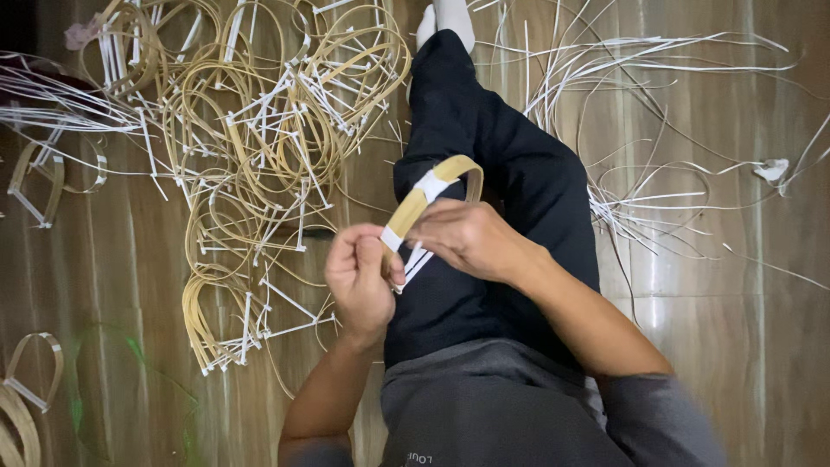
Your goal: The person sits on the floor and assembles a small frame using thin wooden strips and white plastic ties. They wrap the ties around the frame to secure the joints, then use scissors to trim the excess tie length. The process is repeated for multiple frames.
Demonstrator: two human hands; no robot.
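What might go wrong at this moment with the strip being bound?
The tan bent strip is held under tension by the left hand and right hand; a slip might let it spring open. The white binding strip hangs loose below the hands and may unwind. Loose white strips near the leg could snag.

Just left of the left hand [359,281], a pile of hoops [259,164] covers the floor [104,277] and blocks passage there. Right of the right hand [471,238], beyond the leg [493,156], loose white strips [640,190] lie tangled. Bare floor shows below the pile and far right.
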